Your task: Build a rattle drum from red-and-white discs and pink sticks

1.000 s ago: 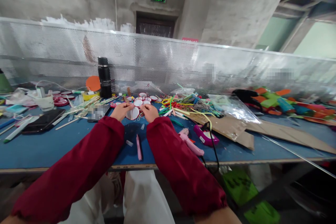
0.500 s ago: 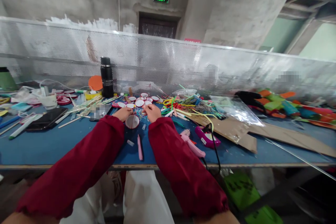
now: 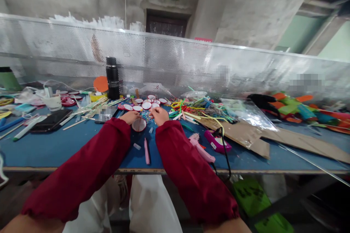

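My left hand (image 3: pixel 130 117) has its fingers pinched together just above a round, red-rimmed disc (image 3: pixel 139 125). A thin dark line crosses the disc's face, and I cannot tell whether the disc hangs from the fingers or lies on the table. To the right, my right hand (image 3: pixel 160 116) is closed in a pinch as well; whatever it holds is too small to name. Below the hands lies a pink pen-like tool (image 3: pixel 147 151), with a small clear piece (image 3: pixel 137 146) beside it. Several red-rimmed white discs (image 3: pixel 146 105) are spread beyond the fingertips.
A black bottle (image 3: pixel 112 78) stands behind thin sticks (image 3: pixel 90 111) and a phone (image 3: pixel 51 120) at left. On the right are tangled coloured cords (image 3: pixel 210 109), a pink glue gun (image 3: pixel 201 149), a purple device (image 3: pixel 217 142) with a black cable, and cardboard strips (image 3: pixel 300 141).
The view has shifted slightly, so everything sits a little further right and higher. Both hands stay pinched near the disc, with hardly any movement of their own.
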`<state>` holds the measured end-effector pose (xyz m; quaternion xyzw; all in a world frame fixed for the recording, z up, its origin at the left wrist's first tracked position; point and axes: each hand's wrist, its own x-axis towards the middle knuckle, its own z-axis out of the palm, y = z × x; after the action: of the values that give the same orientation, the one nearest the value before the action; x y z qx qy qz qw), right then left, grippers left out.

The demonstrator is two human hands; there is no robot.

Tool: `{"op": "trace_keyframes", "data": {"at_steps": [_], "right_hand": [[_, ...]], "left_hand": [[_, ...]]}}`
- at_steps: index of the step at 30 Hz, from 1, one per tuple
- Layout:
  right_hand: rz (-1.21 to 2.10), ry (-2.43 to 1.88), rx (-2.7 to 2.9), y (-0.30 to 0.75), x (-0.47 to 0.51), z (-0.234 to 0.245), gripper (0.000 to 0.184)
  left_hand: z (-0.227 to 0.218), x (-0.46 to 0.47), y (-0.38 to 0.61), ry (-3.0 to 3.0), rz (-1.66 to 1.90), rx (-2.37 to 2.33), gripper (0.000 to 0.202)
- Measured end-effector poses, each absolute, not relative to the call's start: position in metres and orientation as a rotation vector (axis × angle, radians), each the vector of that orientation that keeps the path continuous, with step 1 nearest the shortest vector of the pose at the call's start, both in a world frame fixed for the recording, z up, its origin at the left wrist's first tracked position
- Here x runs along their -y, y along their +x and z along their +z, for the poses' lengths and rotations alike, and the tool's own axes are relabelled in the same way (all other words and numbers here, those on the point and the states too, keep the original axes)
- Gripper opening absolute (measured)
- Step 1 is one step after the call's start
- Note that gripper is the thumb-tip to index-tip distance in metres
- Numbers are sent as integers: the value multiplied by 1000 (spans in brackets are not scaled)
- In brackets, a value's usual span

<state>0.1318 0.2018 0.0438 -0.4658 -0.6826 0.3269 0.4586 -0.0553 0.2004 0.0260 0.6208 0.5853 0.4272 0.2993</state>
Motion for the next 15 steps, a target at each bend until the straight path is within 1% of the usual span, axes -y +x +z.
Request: {"op": "trace_keyframes", "data": {"at_steps": [3,6,11,15], "right_hand": [[787,-1142,1693,132,-202,44,19],[760,-1140,1715,133,-202,43,17],[732,-1136,1741,134,-204,40,16],[726,-1136,1738,134,-206,38,16]], "left_hand": [[27,-195,-53,1645,960,-1601,26],[28,-190,-50,1648,911,-1622,15],[31,-191,-51,1690,879,-1636,13],[31,-195,-59,1742,902,-1679,20]]}}
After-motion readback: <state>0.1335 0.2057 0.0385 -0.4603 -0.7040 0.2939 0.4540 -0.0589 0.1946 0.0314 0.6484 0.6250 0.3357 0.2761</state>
